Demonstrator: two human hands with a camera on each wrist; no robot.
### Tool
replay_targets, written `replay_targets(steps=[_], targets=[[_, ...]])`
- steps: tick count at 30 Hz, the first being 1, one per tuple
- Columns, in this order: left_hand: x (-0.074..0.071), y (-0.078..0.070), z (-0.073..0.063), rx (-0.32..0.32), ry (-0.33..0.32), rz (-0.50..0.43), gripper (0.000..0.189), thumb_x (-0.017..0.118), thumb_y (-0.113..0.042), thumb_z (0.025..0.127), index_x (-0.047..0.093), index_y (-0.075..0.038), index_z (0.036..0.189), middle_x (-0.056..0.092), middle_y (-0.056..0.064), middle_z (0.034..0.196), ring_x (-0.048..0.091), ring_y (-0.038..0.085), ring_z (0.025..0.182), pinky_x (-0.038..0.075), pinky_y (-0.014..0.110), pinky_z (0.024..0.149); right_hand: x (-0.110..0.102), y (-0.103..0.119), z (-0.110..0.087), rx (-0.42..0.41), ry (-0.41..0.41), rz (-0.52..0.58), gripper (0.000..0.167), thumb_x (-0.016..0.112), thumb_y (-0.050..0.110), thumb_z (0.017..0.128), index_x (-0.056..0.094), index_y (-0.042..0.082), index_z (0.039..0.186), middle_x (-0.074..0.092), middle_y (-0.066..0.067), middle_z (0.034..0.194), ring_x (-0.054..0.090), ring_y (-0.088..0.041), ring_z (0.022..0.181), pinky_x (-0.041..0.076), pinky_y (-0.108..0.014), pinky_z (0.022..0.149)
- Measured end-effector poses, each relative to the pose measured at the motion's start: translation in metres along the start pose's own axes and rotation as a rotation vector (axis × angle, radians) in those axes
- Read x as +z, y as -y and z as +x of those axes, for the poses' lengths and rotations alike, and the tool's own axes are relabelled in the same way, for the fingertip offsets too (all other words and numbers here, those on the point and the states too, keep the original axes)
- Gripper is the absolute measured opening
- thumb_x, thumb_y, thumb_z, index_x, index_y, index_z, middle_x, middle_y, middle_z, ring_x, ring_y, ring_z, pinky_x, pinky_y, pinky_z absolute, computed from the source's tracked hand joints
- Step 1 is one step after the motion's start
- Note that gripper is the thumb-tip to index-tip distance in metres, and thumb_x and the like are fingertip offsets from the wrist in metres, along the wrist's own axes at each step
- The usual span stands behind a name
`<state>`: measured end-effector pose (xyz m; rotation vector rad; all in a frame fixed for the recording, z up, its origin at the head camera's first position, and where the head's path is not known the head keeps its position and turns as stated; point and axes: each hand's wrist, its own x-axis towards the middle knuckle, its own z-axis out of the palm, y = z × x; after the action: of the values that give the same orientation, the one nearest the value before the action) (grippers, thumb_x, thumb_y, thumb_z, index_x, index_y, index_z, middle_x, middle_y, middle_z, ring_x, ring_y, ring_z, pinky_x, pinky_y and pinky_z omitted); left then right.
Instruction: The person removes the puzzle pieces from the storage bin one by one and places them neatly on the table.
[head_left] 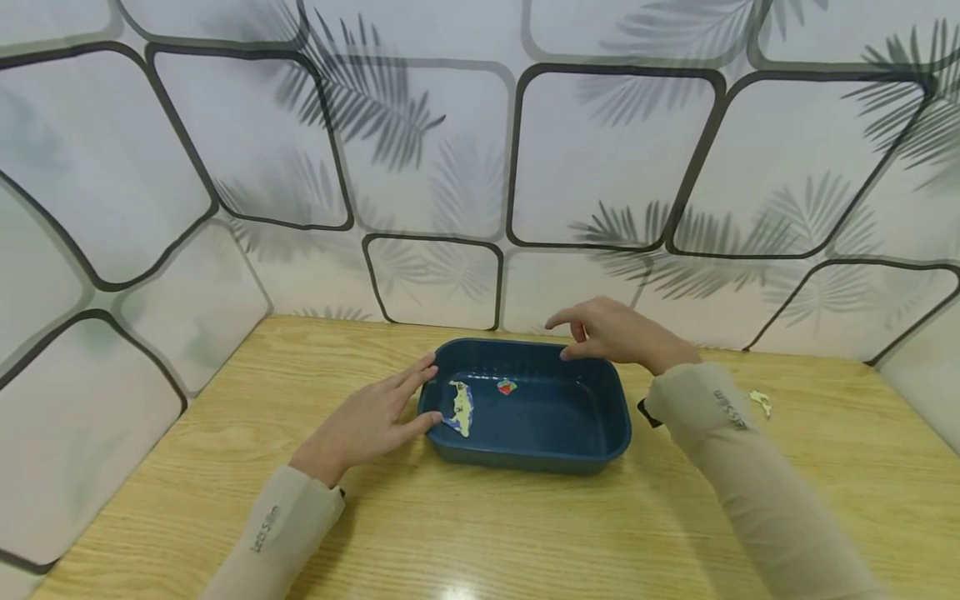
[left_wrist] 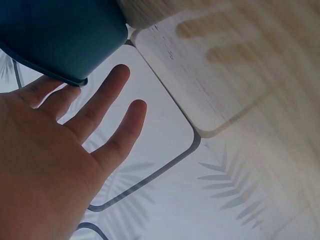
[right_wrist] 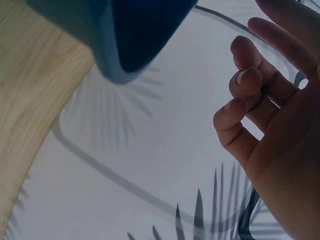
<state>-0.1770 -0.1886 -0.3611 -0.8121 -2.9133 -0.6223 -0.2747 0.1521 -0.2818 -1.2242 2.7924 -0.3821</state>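
Blue tub [left_wrist: 70, 45] cut off in both wrist views. Right hand [right_wrist: 295, 145] cut off in right one. Red scrap [head_left: 506, 387], maybe paper, too small to be told.

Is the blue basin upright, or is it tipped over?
Upright: in the head view, the basin opens upward, showing its inner floor.

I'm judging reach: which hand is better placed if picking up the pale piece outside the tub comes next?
Probably the right hand: it appears empty, and the pale piece lies on its side of the blue tub. The left hand touches the tub's opposite end.
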Motion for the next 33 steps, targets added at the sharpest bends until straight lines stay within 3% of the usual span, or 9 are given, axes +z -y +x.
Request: replay_targets(steps=[15,27,33], targets=[[0.001,0.000,0.000,-0.002,0.002,0.003,0.072,0.059,-0.044,0.102,0.039,0.002,0.154,0.028,0.014,0.164,0.052,0.041,0.131,0.040,0.058,0.107,0.019,0.017,0.028,-0.070,0.010,0.028,0.041,0.078,0.015,0.090,0.068,0.002,0.128,0.055,0.006,0.071,0.047,-0.010,0.062,0.048,-0.037,0.068],[0.001,-0.001,0.001,-0.008,0.009,-0.007,0.071,0.059,-0.043,0.102,0.039,0.002,0.154,0.027,0.014,0.164,0.045,0.041,0.138,0.039,0.058,0.109,0.042,0.023,0.041,-0.027,0.112,0.052,0.038,0.077,0.016,0.091,0.070,0.003,0.127,0.056,0.003,0.070,0.046,-0.008,0.060,0.046,-0.029,0.066],[0.001,0.000,0.002,-0.001,0.005,-0.003,0.071,0.059,-0.042,0.102,0.039,0.002,0.154,0.027,0.014,0.165,0.044,0.042,0.138,0.039,0.058,0.109,0.050,0.023,0.042,-0.024,0.072,0.020,0.036,0.079,0.016,0.090,0.072,0.004,0.124,0.058,0.002,0.071,0.047,-0.009,0.061,0.045,-0.028,0.063]])
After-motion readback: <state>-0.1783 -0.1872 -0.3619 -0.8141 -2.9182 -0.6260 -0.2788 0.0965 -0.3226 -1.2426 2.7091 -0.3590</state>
